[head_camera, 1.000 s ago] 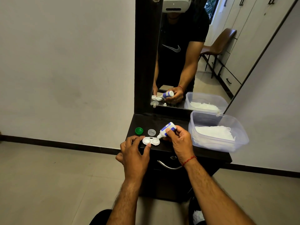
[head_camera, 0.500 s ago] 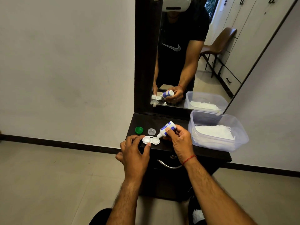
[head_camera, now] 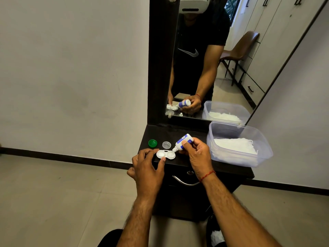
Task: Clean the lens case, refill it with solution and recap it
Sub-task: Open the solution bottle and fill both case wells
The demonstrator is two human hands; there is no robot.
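Lens case (head_camera: 166,154) flat near the front edge of the dark desk (head_camera: 187,130), both wells uncapped and facing up. Steadied by the left hand (head_camera: 147,170), grip pinching the left end of the case between thumb and curled fingers. Small white-and-blue bottle (head_camera: 183,142) tilted nozzle-down over the right well, tip at or just above it; cannot tell whether touching. Right hand (head_camera: 197,155) around the bottle, grip pinching its body between thumb and fingers. Green cap (head_camera: 152,143) and clear cap (head_camera: 166,145) side by side just behind the case. Clear plastic tub (head_camera: 261,139) with white tissue (head_camera: 233,146) at the right of the desk. By the look of it: light, stiff plastic, apt to skate on the smooth top and turn slick once wet. Best taken by the outer rim or the bridge between the wells, fingers kept out of the cups. Refill seemingly in hand, recapping not yet done.
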